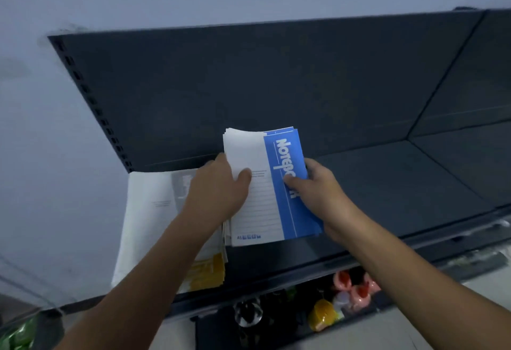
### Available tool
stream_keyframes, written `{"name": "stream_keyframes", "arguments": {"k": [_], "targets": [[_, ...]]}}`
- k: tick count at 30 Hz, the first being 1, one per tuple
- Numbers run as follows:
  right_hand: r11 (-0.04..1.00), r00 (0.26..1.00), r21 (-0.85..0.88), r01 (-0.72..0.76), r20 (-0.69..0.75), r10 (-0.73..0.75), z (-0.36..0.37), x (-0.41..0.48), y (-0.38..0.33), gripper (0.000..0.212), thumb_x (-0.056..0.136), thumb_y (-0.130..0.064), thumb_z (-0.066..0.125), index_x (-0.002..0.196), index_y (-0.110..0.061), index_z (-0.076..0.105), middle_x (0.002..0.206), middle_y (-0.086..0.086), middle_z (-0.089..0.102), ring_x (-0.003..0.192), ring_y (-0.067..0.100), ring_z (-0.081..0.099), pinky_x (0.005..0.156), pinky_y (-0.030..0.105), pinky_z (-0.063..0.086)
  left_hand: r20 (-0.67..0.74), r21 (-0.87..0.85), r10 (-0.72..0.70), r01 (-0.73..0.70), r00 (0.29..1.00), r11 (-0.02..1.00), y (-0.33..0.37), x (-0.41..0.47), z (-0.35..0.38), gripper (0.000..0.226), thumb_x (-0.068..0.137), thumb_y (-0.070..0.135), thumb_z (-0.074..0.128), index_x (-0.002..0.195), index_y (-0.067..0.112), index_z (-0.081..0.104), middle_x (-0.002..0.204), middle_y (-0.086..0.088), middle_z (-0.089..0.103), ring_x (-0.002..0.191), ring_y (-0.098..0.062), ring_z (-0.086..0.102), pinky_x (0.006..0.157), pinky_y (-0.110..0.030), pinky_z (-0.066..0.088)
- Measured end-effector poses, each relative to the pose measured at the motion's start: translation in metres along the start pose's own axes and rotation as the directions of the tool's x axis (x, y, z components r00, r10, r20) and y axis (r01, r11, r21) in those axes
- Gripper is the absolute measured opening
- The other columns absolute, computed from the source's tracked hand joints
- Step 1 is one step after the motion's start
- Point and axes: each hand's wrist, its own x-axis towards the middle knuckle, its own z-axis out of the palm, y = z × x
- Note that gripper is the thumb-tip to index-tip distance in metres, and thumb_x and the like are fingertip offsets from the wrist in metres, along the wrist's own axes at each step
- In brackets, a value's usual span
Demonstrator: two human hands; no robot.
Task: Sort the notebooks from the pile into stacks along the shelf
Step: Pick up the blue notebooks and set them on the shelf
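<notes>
A bundle of blue-and-white notebooks (266, 203) with "Notebook" printed on the blue band sits in both my hands above the dark shelf (387, 183). My left hand (218, 192) grips the bundle's white left edge, thumb on the cover. My right hand (318, 186) grips its blue right edge, thumb across the lettering. Left of the bundle lies a pile of larger white notebooks (149, 211), with a yellow-covered one (207, 272) showing near the front edge under my left forearm.
The shelf's dark back panel (249, 86) rises behind the bundle, with a perforated upright (91, 100) at its left end. The shelf board runs on to the right. Below the front lip sit pink bottles (356, 288), a yellow packet (323, 313) and green items (19, 333).
</notes>
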Motion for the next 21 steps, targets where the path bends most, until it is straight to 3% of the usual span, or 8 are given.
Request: {"name": "stream_keyframes", "arguments": {"k": [7,9,12,14,17,21], "targets": [[0.999,0.98,-0.043,-0.006,-0.201,-0.003,-0.101,-0.009,0.033,0.014,0.098,-0.025,0.06,0.112,-0.027,0.06,0.105,-0.008,0.072,0.094,0.016,0.07,0.086,0.042,0.058,0.107,0.025,0.165,-0.169,0.98,0.985,0.098,0.005,0.056,0.034,0.099,0.046,0.049,0.117,0.018,0.057,0.111,-0.001,0.062,0.089,-0.014,0.057,0.071,-0.03,0.043],[0.999,0.968,-0.045,-0.02,-0.251,0.008,-0.138,-0.01,0.043,0.017,0.097,-0.026,0.059,0.114,-0.027,0.059,0.106,-0.008,0.071,0.094,0.016,0.07,0.086,0.041,0.057,0.133,0.016,0.198,-0.202,0.971,0.979,0.133,0.005,0.077,0.025,0.1,0.038,0.044,0.098,0.017,0.058,0.102,-0.003,0.061,0.082,-0.015,0.058,0.064,-0.03,0.044],[0.999,0.949,-0.031,-0.039,-0.314,0.027,-0.2,-0.01,0.058,0.017,0.097,-0.023,0.059,0.114,-0.025,0.059,0.106,-0.007,0.071,0.094,0.016,0.07,0.083,0.037,0.057,0.159,-0.052,0.218,-0.212,0.963,0.976,0.193,0.0,0.107,0.032,0.1,0.027,0.036,0.07,0.019,0.043,0.09,-0.007,0.056,0.071,-0.015,0.05,0.058,-0.031,0.035],[0.998,0.936,-0.025,-0.056,-0.349,0.044,-0.241,-0.011,0.068,0.017,0.097,-0.023,0.06,0.114,-0.025,0.06,0.106,-0.007,0.072,0.093,0.015,0.07,0.078,0.034,0.056,0.174,-0.09,0.238,-0.225,0.956,0.97,0.232,-0.004,0.13,0.034,0.1,0.025,0.035,0.067,0.019,0.04,0.089,-0.007,0.055,0.073,-0.017,0.05,0.061,-0.034,0.035],[0.998,0.913,-0.004,-0.057,-0.405,0.051,-0.297,-0.013,0.083,0.02,0.094,-0.022,0.061,0.113,-0.028,0.062,0.104,-0.01,0.074,0.094,0.017,0.072,0.086,0.041,0.058,0.194,-0.121,0.288,-0.268,0.938,0.956,0.279,-0.009,0.165,0.033,0.1,0.025,0.036,0.067,0.021,0.038,0.087,-0.005,0.052,0.07,-0.015,0.047,0.056,-0.031,0.031],[0.996,0.883,0.047,-0.074,-0.461,0.087,-0.353,-0.017,0.097,0.019,0.093,-0.016,0.062,0.106,-0.028,0.065,0.096,-0.012,0.076,0.087,0.015,0.074,0.084,0.039,0.06,0.253,-0.121,0.329,-0.308,0.91,0.944,0.328,-0.01,0.203,0.032,0.099,0.026,0.038,0.068,0.02,0.039,0.085,-0.004,0.053,0.067,-0.013,0.046,0.052,-0.028,0.03]]}}
